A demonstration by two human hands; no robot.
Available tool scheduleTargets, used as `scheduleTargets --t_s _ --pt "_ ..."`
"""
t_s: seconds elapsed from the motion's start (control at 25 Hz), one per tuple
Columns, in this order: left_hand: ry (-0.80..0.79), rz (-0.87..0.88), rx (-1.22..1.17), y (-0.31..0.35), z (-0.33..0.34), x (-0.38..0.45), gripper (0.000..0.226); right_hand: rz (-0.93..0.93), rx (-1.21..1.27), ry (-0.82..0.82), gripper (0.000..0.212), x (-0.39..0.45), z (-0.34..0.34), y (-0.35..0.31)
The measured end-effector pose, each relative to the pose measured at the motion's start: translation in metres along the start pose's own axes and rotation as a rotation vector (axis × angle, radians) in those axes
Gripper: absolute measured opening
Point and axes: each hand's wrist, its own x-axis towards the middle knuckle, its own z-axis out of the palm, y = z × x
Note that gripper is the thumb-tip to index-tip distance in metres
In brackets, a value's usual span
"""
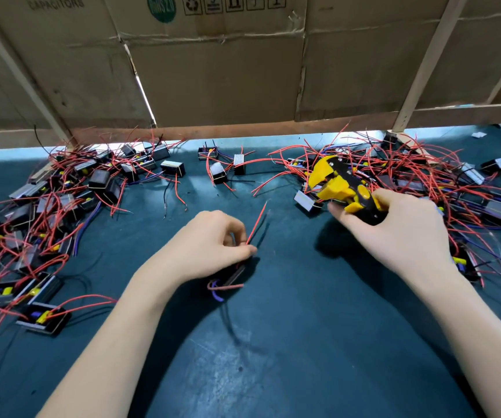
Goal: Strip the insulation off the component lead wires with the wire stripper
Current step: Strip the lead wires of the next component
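My left hand (213, 245) holds a small black component (233, 274) and pinches its red lead wire (256, 221), which points up and to the right beside a thin black lead. My right hand (400, 227) grips the handles of a yellow and black wire stripper (338, 184). The stripper's jaws point up and left, well to the right of the red wire's tip and apart from it.
A pile of black components with red, blue and black leads (53, 206) covers the left of the dark green mat (273, 342). Another pile (424, 170) lies at the right behind the stripper. A few components (222, 170) sit in the middle rear. A cardboard wall (243, 70) closes the back.
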Motion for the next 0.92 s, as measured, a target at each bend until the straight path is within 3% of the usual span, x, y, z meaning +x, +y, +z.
scheduleTargets --t_s 0.16,0.24,0.32,0.4,0.52,0.6,0.68,0.8,0.92 --pt "0.048 0.108 -0.623 0.017 0.022 0.004 0.007 0.028 0.146 0.051 0.060 0.002 -0.005 0.000" --pt "0.004 0.188 -0.745 0.020 0.025 0.006 0.047 0.040 0.186 0.052 0.062 0.003 -0.007 0.002" --pt "0.161 0.166 -0.636 0.010 0.016 0.010 0.058 0.048 0.230 0.044 0.061 0.004 -0.008 0.005" --pt "0.459 0.053 -0.388 -0.015 0.000 0.013 0.050 0.052 0.259 0.032 0.059 0.005 -0.009 0.008" --pt "0.753 -0.317 0.064 -0.071 -0.028 0.009 0.049 0.028 0.323 0.049 0.060 0.003 -0.008 0.007" --pt "0.753 -0.544 0.149 -0.101 -0.038 0.002 0.050 0.016 0.442 0.059 0.063 0.001 -0.008 0.005" --pt "0.674 -0.637 0.139 -0.115 -0.037 0.001 0.045 0.008 0.660 -0.017 0.066 0.001 -0.012 0.001" --pt "0.610 -0.675 0.149 -0.119 -0.029 0.005 0.038 0.021 1.029 -0.345 0.069 -0.001 -0.017 -0.006" --pt "0.647 -0.596 0.164 -0.124 -0.031 0.005 0.032 0.045 1.187 -0.650 0.070 -0.006 -0.015 -0.014"
